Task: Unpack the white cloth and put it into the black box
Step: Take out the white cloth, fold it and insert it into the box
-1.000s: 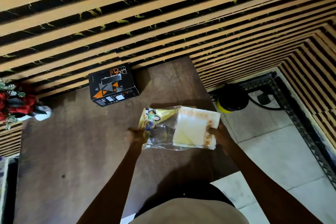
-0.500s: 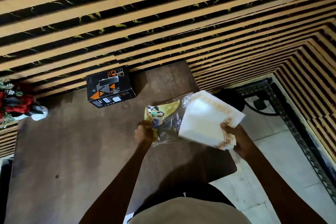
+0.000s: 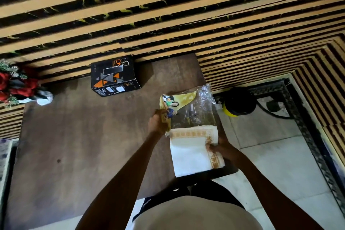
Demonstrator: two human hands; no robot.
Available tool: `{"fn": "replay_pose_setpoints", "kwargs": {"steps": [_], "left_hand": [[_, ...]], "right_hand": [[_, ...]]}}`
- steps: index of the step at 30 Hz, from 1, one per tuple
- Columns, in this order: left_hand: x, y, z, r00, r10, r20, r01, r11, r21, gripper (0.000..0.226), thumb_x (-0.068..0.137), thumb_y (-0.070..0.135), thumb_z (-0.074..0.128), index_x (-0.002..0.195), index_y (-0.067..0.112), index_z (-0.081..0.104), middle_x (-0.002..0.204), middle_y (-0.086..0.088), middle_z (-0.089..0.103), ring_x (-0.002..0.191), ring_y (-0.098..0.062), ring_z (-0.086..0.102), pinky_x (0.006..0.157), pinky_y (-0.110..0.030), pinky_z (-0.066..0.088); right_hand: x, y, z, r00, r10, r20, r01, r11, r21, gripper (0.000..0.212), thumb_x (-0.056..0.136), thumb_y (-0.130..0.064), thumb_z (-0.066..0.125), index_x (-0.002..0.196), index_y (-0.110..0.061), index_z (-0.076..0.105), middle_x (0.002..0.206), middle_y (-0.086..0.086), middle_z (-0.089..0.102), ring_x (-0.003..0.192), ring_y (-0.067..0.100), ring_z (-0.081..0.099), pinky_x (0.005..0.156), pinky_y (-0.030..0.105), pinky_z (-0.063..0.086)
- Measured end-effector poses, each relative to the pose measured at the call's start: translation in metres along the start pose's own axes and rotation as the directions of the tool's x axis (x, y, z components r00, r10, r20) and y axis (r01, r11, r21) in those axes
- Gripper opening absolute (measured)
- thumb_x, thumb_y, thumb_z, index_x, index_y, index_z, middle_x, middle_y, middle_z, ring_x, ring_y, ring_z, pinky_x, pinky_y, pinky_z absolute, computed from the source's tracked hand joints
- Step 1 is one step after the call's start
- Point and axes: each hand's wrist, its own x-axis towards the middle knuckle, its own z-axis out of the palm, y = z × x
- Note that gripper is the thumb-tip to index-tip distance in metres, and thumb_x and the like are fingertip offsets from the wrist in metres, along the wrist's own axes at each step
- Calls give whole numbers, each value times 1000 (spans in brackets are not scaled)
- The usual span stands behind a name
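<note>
Over table edge, right hand point(image 3: 222, 150) grip clamped on white cloth point(image 3: 192, 155) lying lengthwise toward person, left hand point(image 3: 157, 122) pinching plastic wrapper point(image 3: 194, 108).

We see a dim, warm scene: the worktop point(image 3: 78, 136) lies shadowed, wall slats bow with wide-angle distortion, edges slightly blurred.

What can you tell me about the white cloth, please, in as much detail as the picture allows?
The white cloth is a flat folded rectangle of plain white fabric with an orange-gold patterned border along its far and right edges. It is out of the clear plastic bag, which the left hand holds just beyond it. The right hand grips its right edge, fingers on top. It lies roughly level over the near right corner of the brown table; whether it rests on the table I cannot tell.
</note>
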Motion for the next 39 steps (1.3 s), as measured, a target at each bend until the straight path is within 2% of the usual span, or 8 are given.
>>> {"fn": "replay_pose_setpoints", "kwargs": {"steps": [5,14,18,21,25,29,35,39], "left_hand": [[-3,-3,0,999,19,-28,-18,999,47,43,82,8,67,124,10,60,129,-15,59,108,-37,62,83,-38,52],[-4,-6,3,1000,24,-11,-24,1000,3,41,89,11,60,130,13,54,136,-17,50,113,-36,58,89,-38,52],[-7,-6,5,1000,16,-1,-16,999,-39,53,89,15,62,137,12,43,138,-20,38,113,-36,55,85,-36,52],[-10,-7,2,998,15,-59,-20,996,-87,60,83,9,67,137,8,40,139,-19,32,114,-33,50,83,-28,49],[-7,-12,-11,990,52,-128,-72,985,-154,55,82,15,71,131,10,46,137,-14,35,115,-24,47,90,-27,49],[7,-18,-43,978,71,-198,-125,953,-276,23,89,15,64,111,9,60,105,-5,64,92,-21,66,69,-21,54],[51,-48,-120,956,-53,-287,-67,918,-391,20,88,20,64,106,11,67,101,-6,73,89,-21,70,78,-32,58],[95,-91,-178,911,-90,-403,-82,918,-389,28,83,21,69,109,13,61,112,-16,61,95,-27,63,81,-42,56]], "right_hand": [[8,-7,3,996,78,-54,-79,997,-26,24,91,0,57,114,-5,59,107,12,65,86,15,66,91,40,53],[9,-14,15,969,62,-240,-121,963,-240,47,88,-12,62,133,-8,49,125,11,62,117,30,59,92,38,51],[0,-19,14,890,-139,-434,-155,804,-574,55,79,-43,63,128,-21,49,109,2,65,98,28,65,78,40,56],[-5,-40,17,767,-401,-501,-90,706,-703,26,85,-30,61,106,-16,59,98,7,63,92,27,60,67,31,47],[2,-78,25,818,-372,-439,131,863,-488,15,85,-22,63,97,-15,68,88,2,71,84,20,68,71,25,49],[26,-126,58,858,-373,-352,251,904,-346,15,85,-19,65,97,-12,71,89,3,74,82,18,70,76,34,57],[97,-201,130,918,-310,-248,266,943,-198,14,85,-11,65,97,-8,70,72,1,66,65,16,61,57,24,47],[165,-232,170,939,-259,-226,208,952,-227,19,80,-22,70,98,-17,64,77,3,65,77,21,60,72,37,51]]}}
